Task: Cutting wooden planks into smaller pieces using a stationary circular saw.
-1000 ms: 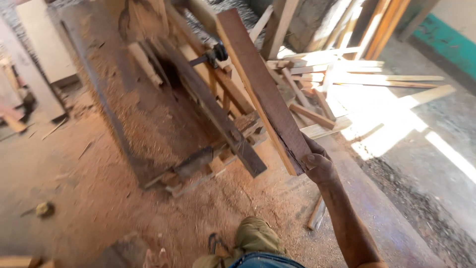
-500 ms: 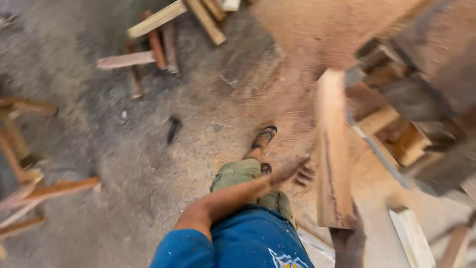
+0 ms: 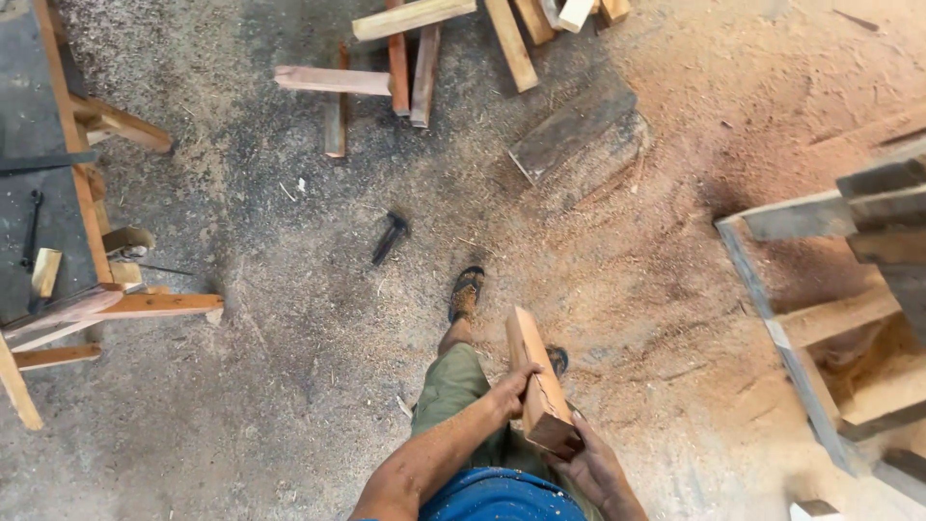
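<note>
While both grip 1 plank (image 3: 536, 386) | left hand (image 3: 508, 391) clasping | right hand (image 3: 590, 468) clasping | 1 hammer (image 3: 390, 236)

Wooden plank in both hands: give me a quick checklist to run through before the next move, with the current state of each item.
1. Left hand on the wooden plank: ok, fingers on its left edge.
2. Right hand under the plank's near end: ok.
3. Plank clear of the floor: ok, carried above the legs.
4. Path ahead: not ok, a hammer lies on the sawdust floor.
5. Offcut pile further ahead: not ok, blocks the way.
6. Footing: cannot tell, right foot mostly hidden by the plank.
</note>
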